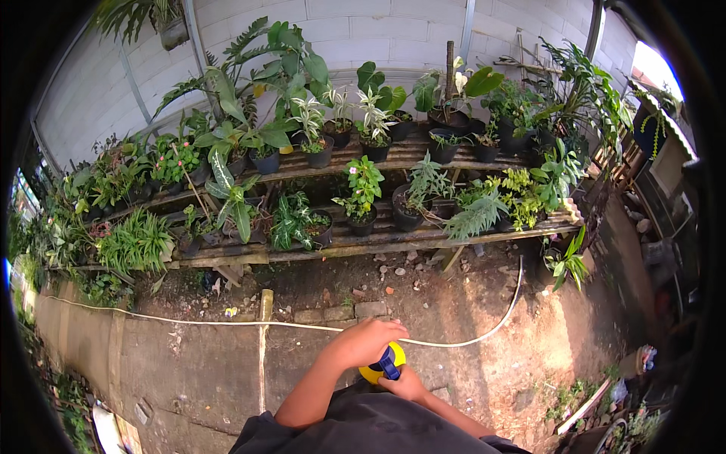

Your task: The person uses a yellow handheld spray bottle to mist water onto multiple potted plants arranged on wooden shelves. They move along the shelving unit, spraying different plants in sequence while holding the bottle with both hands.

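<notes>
A round yellow container with a dark blue top (pixel 389 363), apparently a pump sprayer, is close in front of my body. From above, my left hand (pixel 371 342) reaches over its far left side with fingers bent, covering part of it. My right hand (pixel 404 383) grips it from the near right, fingers against the blue part. My forearm and dark shirt hide its lower portion. Just beyond my left hand, a thin pale hose (pixel 448 344) runs across the concrete floor (pixel 198 363).
A two-tier wooden plant rack (pixel 340 247) spans the far side, crowded with potted plants. Below it lie stones and bricks (pixel 370 309). A bamboo piece (pixel 266 305) lies at the hose. To the lower right are a plank (pixel 584 406) and weeds. A pale block wall (pixel 374 25) stands behind.
</notes>
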The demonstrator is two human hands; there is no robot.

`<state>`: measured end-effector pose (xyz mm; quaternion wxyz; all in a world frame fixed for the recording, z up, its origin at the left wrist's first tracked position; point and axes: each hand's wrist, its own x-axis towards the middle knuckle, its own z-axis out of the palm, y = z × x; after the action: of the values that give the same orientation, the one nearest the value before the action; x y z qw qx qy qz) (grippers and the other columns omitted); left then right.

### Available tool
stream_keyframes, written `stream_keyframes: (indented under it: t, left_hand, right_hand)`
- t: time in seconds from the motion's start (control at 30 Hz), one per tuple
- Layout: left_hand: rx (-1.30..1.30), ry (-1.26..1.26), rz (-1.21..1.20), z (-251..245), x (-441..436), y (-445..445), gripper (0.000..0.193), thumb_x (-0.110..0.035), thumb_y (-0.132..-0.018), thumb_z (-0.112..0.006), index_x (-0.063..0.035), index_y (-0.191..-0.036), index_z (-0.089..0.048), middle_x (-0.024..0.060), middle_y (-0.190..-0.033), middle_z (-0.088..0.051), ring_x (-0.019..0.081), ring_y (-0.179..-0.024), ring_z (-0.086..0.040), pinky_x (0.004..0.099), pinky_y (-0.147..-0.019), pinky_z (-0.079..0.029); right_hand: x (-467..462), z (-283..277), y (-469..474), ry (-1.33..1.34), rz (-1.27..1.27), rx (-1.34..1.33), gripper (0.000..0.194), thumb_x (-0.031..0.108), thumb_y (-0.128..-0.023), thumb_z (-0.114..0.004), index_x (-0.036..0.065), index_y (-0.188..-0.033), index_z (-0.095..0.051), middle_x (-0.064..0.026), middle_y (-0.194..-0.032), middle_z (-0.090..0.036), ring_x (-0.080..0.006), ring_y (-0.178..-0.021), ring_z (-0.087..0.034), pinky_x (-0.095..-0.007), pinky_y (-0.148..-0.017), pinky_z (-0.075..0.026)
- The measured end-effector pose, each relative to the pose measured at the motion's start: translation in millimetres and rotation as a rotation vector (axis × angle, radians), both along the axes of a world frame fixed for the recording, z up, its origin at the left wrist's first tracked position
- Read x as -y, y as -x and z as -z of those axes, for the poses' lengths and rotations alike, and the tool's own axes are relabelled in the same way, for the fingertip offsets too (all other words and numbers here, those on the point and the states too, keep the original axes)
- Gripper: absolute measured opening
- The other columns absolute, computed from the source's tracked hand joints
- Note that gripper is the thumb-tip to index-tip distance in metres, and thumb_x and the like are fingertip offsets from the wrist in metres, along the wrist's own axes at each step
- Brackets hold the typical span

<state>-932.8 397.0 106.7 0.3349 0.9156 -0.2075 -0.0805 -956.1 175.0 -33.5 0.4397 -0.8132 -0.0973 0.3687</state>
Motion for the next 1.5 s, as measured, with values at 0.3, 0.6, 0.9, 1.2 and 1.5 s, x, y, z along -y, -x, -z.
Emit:
stream_keyframes:
  t: [0.3,0.6,0.9,1.2,1.5]
  left_hand:
    - [0.197,0.271,0.026,-69.2,-12.2,15.2,0.048,0.005,-0.089,-0.065,-0.0056,-0.135,-0.071,0.0159,-0.143,-0.069,0.0378,-0.137,-0.063,0.0473,-0.118,-0.051]
    - [0.246,-0.232,-0.088,-51.2,5.2,1.9,0.074,-0.065,-0.098,-0.063,-0.0179,-0.156,-0.058,0.0122,-0.165,-0.05,0.0354,-0.156,-0.041,0.0545,-0.128,-0.032]
    - [-0.129,0.017,-0.228,52.7,-1.0,38.4,0.042,-0.028,-0.102,-0.068,-0.0171,-0.142,-0.067,0.0144,-0.147,-0.065,0.0404,-0.124,-0.068,0.0492,-0.105,-0.056]
    - [0.299,0.025,-0.169,-95.1,-71.4,53.4,0.078,-0.052,-0.092,-0.079,-0.0154,-0.157,-0.056,0.0133,-0.171,-0.041,0.04,-0.156,-0.04,0.0608,-0.128,-0.027]
    - [0.08,-0.035,-0.184,60.5,11.9,32.3,0.035,-0.036,-0.098,-0.071,-0.0157,-0.125,-0.079,0.0076,-0.138,-0.073,0.0306,-0.13,-0.066,0.0535,-0.124,-0.04]
  right_hand:
    - [4.6,13.3,1.6,-0.029,-0.048,-0.022,0.037,0.033,-0.082,-0.085,-0.001,-0.096,-0.078,-0.0111,-0.087,-0.078,-0.0194,-0.079,-0.073,-0.037,-0.077,-0.058]
    - [0.6,21.8,5.1,-0.195,-0.078,0.061,0.053,0.042,-0.083,-0.086,-0.004,-0.108,-0.077,-0.0195,-0.102,-0.08,-0.0301,-0.098,-0.078,-0.0406,-0.091,-0.06]
    - [-0.7,28.1,0.5,0.034,-0.118,-0.125,0.052,0.045,-0.08,-0.085,-0.005,-0.093,-0.078,-0.0206,-0.09,-0.079,-0.0297,-0.084,-0.077,-0.0434,-0.082,-0.059]
    - [-13.9,30.5,7.5,0.061,-0.216,-0.086,0.062,0.046,-0.082,-0.085,-0.008,-0.11,-0.076,-0.0224,-0.101,-0.079,-0.0306,-0.097,-0.078,-0.0408,-0.088,-0.059]
    - [-13.3,29.4,14.9,-0.015,-0.177,0.0,0.055,0.043,-0.085,-0.081,-0.008,-0.106,-0.075,-0.0212,-0.1,-0.079,-0.031,-0.097,-0.078,-0.0413,-0.089,-0.059]
